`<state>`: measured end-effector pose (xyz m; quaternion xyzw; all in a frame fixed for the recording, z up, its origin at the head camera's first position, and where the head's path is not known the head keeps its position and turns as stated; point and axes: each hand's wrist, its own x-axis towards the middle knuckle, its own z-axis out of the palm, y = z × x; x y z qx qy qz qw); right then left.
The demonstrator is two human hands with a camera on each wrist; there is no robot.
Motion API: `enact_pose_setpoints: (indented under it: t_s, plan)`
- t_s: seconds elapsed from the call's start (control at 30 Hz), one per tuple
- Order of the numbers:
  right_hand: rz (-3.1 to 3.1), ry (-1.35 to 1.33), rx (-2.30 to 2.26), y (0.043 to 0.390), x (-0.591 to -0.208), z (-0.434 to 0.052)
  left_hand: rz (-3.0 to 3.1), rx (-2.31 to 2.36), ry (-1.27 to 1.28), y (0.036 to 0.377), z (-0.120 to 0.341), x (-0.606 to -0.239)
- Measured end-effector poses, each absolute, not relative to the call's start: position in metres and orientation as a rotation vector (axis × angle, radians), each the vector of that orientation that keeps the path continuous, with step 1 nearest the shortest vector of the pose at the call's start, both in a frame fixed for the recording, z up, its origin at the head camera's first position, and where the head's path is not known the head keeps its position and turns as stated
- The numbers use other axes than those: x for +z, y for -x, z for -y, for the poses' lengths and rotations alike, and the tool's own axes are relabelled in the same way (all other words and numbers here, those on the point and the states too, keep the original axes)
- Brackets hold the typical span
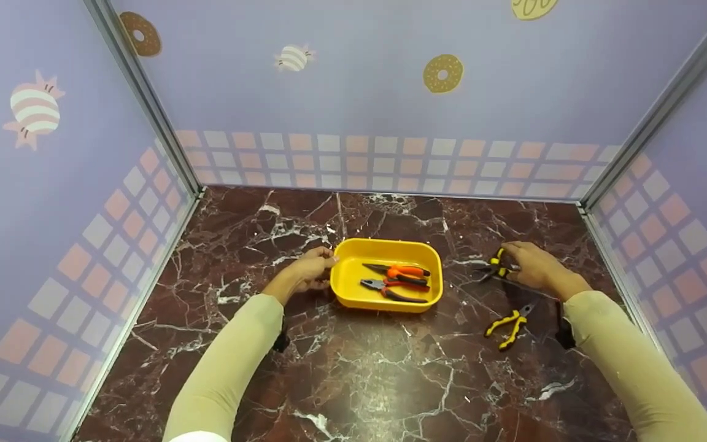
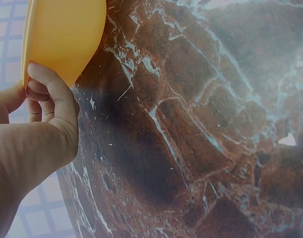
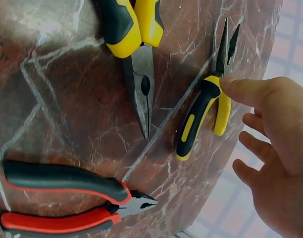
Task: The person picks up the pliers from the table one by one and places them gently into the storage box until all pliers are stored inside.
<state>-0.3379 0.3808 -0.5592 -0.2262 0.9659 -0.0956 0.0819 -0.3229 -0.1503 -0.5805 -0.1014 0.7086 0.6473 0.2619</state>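
Your left hand grips the yellow tray; your right hand, fingers loose, touches needle-nose pliers, which could skid across the bench.

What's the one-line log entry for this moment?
left hand: holds yellow plastic tray rim | right hand: touches yellow-black needle-nose pliers | surface: marble

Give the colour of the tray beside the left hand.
Yellow tray; clearest in the head view.
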Motion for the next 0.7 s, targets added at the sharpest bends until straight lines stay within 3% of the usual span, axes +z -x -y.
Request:
enact_pose_setpoints:
  t_s: [0.7]
  plan:
    - [-2.766, 0.637, -0.185, 0.3433, -0.5659, -0.3790, -1.934, 1.750, 0.285, 0.3228, 0.1498, -0.5835]
